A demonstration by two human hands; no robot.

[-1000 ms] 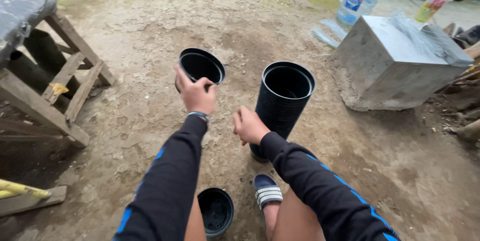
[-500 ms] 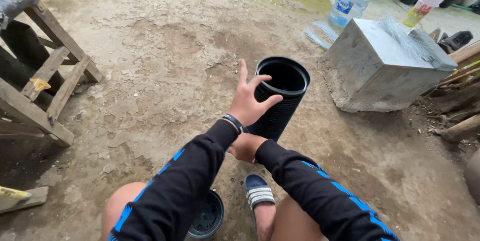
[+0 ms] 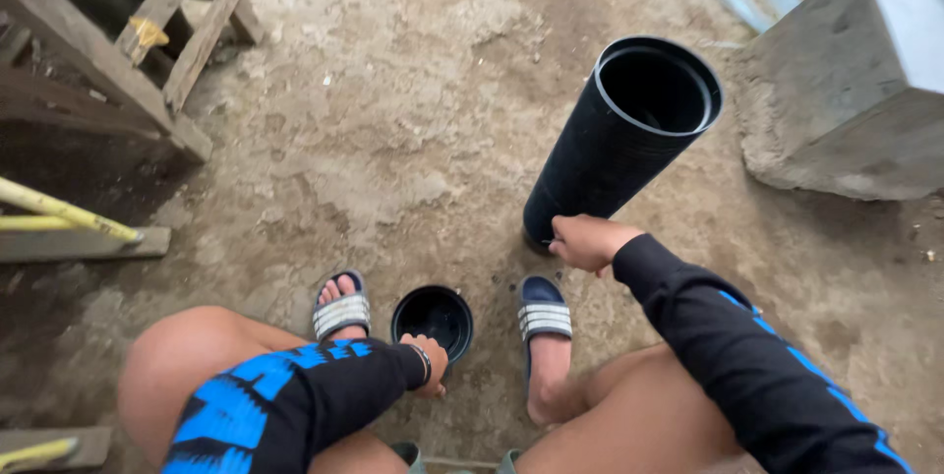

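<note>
Left hand [image 3: 430, 364] now down at small black pot [image 3: 432, 318], off tall stack [image 3: 621, 140].

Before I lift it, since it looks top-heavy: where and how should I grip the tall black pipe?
Probably around the lower wall of the pipe, from the near side, where the right hand already rests. It stands upright on the dirt with its open rim up; the wall looks smooth and without handles, so a second hand wrapped higher up should steady it.
</note>
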